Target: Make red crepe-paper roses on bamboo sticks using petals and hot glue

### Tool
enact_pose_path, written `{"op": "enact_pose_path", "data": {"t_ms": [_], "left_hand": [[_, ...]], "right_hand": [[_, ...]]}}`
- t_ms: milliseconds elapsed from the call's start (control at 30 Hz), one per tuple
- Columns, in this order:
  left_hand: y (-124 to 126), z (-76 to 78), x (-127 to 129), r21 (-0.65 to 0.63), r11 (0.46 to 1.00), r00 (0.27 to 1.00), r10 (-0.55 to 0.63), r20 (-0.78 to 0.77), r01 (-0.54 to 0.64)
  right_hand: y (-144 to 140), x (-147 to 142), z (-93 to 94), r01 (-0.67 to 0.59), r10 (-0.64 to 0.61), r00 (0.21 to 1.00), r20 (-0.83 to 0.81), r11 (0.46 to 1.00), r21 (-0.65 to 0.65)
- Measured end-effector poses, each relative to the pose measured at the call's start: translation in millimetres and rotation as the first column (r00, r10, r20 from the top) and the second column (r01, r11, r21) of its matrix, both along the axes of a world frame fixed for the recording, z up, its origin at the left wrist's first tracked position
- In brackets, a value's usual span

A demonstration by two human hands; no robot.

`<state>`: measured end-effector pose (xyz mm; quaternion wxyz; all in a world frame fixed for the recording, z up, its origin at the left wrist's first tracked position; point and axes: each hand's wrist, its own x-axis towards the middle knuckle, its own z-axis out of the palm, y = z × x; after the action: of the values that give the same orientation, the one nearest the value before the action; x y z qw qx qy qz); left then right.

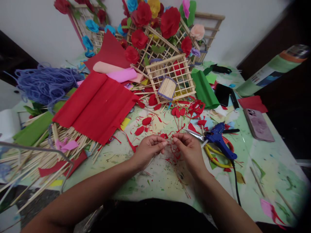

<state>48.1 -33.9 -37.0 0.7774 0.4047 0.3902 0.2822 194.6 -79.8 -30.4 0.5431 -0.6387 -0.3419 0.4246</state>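
My left hand (152,147) and my right hand (189,151) are close together over the table, each with thumb and forefinger pinched. What lies between the fingertips is too small to make out. A scrap of red paper (164,136) shows just beyond the left fingertips, and thin red strips (175,152) hang or lie between the hands. Several red paper petals (146,121) are scattered ahead of them. Beside my right hand are scissors with yellow and orange handles (215,159) and, lying over them, a blue glue gun (221,139).
Red crepe paper (94,105) covers a heap of thin sticks (73,142) on the left, near purple yarn (46,82). Stick lattices (170,77) with paper flowers (170,22) stand behind. A phone (259,124) and a bottle (272,72) are at right; the glue gun's cord (236,181) runs forward.
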Motion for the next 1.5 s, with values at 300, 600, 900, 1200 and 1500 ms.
{"op": "enact_pose_path", "data": {"t_ms": [300, 600, 900, 1200, 1500], "left_hand": [[0.9, -0.8, 0.2, 0.010, 1.000, 1.000, -0.006, -0.030, 0.006], [1.3, 0.0, 0.9, 0.022, 1.000, 0.997, -0.008, -0.072, 0.010], [-0.5, 0.1, 1.6, 0.174, 0.984, 0.988, 0.002, -0.154, 0.025], [-7.6, -1.0, 1.2, 0.306, 0.950, 0.980, 0.008, -0.197, 0.053], [-3.1, 0.8, -0.5, 0.358, 0.934, 0.969, 0.079, -0.233, 0.010]], "right_hand": [[-2.0, -0.7, 3.4, 0.002, -0.002, 1.000, -0.012, 1.000, -0.001], [-1.8, -1.1, 4.2, -0.027, 0.026, 0.996, -0.089, 0.999, -0.018], [-4.2, -2.0, 8.9, -0.042, 0.038, 0.998, 0.052, 0.997, 0.072], [-1.6, -7.6, 9.2, 0.002, -0.013, 0.984, 0.178, 0.998, 0.062], [-1.3, -7.8, 6.2, -0.002, -0.009, 0.987, 0.158, 0.998, 0.068]]}}
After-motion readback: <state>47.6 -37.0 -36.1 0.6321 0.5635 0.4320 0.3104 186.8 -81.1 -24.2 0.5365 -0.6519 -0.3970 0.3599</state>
